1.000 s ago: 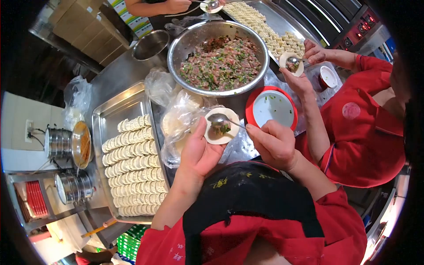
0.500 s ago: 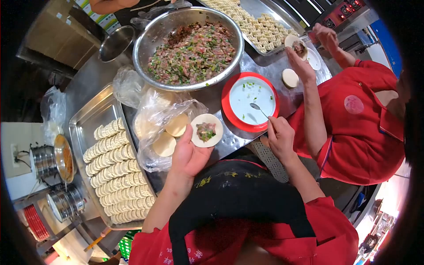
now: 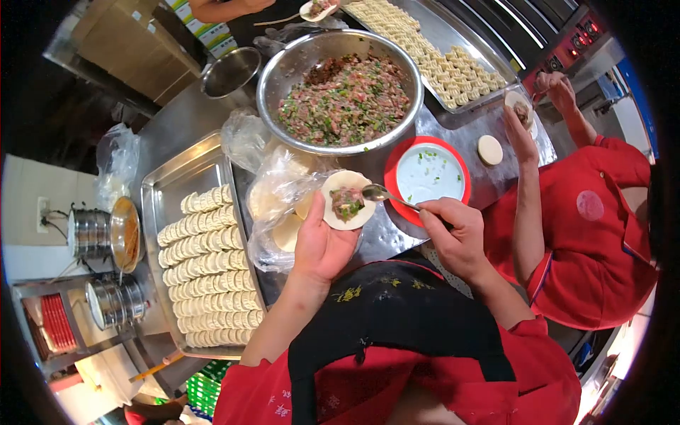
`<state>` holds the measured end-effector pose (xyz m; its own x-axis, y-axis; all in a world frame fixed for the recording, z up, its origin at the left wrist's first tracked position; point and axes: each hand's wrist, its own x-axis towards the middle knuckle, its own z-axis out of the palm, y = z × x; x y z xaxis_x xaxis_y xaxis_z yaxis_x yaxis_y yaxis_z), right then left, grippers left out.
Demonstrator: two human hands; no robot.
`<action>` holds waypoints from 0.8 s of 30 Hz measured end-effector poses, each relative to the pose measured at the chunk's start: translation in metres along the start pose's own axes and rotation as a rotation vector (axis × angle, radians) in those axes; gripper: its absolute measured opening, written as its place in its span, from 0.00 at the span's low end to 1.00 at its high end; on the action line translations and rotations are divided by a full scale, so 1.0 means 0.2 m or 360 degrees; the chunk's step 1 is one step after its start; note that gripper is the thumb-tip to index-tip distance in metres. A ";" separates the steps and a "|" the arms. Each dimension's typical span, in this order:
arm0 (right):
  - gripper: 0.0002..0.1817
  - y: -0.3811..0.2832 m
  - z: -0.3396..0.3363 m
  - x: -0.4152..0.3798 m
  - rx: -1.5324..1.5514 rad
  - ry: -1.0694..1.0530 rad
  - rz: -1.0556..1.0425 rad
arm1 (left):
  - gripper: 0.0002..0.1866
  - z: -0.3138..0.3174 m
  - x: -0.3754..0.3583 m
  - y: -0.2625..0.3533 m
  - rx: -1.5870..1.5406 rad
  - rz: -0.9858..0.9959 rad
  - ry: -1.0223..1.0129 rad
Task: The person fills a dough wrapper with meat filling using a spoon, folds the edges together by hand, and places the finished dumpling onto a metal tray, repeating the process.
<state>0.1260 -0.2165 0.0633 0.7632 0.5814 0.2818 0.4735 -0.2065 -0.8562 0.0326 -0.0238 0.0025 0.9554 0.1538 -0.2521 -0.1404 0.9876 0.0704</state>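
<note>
My left hand [image 3: 322,244] holds a round dough wrapper [image 3: 353,218] on its fingers, with a lump of meat filling [image 3: 346,202] in the middle. My right hand [image 3: 455,234] is closed round the handle of a metal spoon [image 3: 375,192], whose bowl is at the right edge of the filling. Just right of the wrapper is a white bowl [image 3: 440,182] in a red rim, with liquid and green onion bits. Behind stands a large steel bowl [image 3: 267,92] of meat filling. Stacked wrappers [image 3: 287,232] lie in a plastic bag left of my left hand.
A tray [image 3: 164,188] with rows of dumplings is at the left, another [image 3: 496,60] at the back right. A co-worker in red [image 3: 595,234] holds a filled wrapper at the right. Another person's hand [image 3: 248,6] is at the top. A loose wrapper [image 3: 489,150] lies on the table.
The spoon has moved from the white bowl to the filling on the wrapper. The whole view has shifted, with the table's things now further right. Another person's filled wrapper has come into view at the top.
</note>
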 end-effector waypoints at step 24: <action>0.06 -0.09 0.33 0.44 0.0533 -0.1004 0.0521 | 0.43 0.07 -0.25 0.20 0.0390 0.0081 0.0334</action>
<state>0.1551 -0.1094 0.0756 0.3997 0.8897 -0.2208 0.0331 -0.2547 -0.9665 -0.0182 0.0081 0.0310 0.8706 0.2313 -0.4342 -0.0956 0.9453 0.3119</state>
